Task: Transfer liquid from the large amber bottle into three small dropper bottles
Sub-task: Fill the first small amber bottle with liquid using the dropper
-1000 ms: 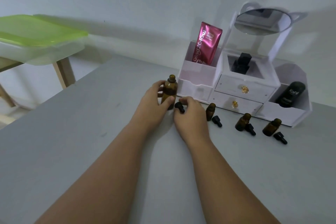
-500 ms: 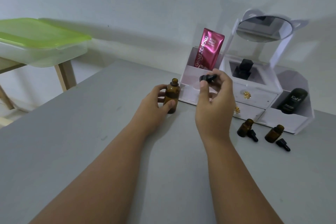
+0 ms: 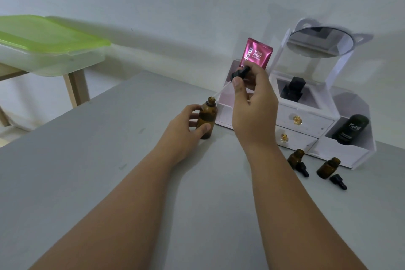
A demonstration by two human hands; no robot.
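One cylindrical amber bottle (image 3: 207, 119), slender black-capped dropper (image 3: 240, 73)

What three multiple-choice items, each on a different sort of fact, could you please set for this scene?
1. Where is the dropper's tip? A at the large bottle's mouth; B in a drawer; C against the mirror.
2. How many small bottles show? A one; B two; C four.
3. What is the left hand doing? A lying flat; B pinching a cap; C gripping the large bottle.
Answers: A, the right hand angles the dropper to the neck; B, two show before the organiser; C, its fingers curl round the glass.
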